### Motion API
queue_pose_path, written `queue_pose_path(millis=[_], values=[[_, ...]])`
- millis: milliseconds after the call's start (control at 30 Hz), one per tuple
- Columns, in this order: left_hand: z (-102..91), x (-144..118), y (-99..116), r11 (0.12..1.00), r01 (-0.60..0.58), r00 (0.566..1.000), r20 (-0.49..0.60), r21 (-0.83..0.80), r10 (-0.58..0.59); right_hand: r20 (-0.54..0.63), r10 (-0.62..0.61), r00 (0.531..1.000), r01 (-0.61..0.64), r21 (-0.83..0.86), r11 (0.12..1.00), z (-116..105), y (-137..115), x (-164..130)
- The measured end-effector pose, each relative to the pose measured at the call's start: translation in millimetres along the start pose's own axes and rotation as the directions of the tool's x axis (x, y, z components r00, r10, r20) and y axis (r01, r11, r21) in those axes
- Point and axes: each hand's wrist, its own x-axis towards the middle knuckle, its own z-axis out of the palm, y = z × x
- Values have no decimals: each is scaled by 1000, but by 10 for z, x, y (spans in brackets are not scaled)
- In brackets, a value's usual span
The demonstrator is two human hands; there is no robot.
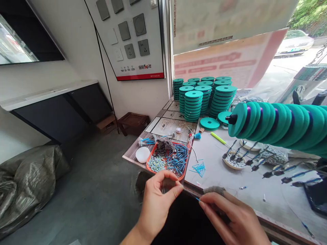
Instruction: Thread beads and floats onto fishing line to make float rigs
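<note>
1. your left hand point(157, 200) pinches one end of a thin thread point(191, 195) between thumb and forefinger, just in front of your body.
2. your right hand point(230, 216) pinches the other end, where a small blue bit shows at the fingertips.
3. the thread runs taut between both hands, below the table edge point(230, 200).
4. it looks light, limp and slippery, so grip it close to the tips.
5. just beyond your left hand sits an orange tray point(167, 159) of beads; teal discs point(201, 98) stand well beyond.
</note>
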Motion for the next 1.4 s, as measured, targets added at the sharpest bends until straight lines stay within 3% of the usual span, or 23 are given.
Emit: queue_pose_path(millis=[67, 133, 433, 733, 867, 1000, 1200, 1400], values=[[50, -88, -53, 971, 107, 994, 7, -216, -108, -12, -21, 1000, 21, -9, 1000, 14, 1, -25], [94, -133, -93, 932, 160, 986, 18, -325, -163, -9, -40, 999, 40, -33, 999, 26, 3, -41], [178, -143, -78, 873, 207, 977, 49, -441, -207, 13, -34, 999, 35, -79, 996, 36, 34, -51], [208, -163, -81, 901, 196, 979, 35, -387, -199, -6, -1, 1000, 0, -88, 996, 43, 41, -63], [245, -216, -81, 979, 67, 997, -29, -192, -74, -17, 5, 1000, -7, -72, 997, 47, 25, -56], [281, -240, -70, 999, -39, 997, -67, -25, 37, -25, 3, 1000, -5, -55, 999, 28, 14, -59], [290, -208, -72, 996, 14, 992, -125, -93, -25, -77, 3, 997, -5, -20, 1000, -10, 25, -100], [285, -222, -89, 999, -31, 989, -143, -41, 25, -74, 5, 997, -7, -24, 1000, 28, 35, -117]])
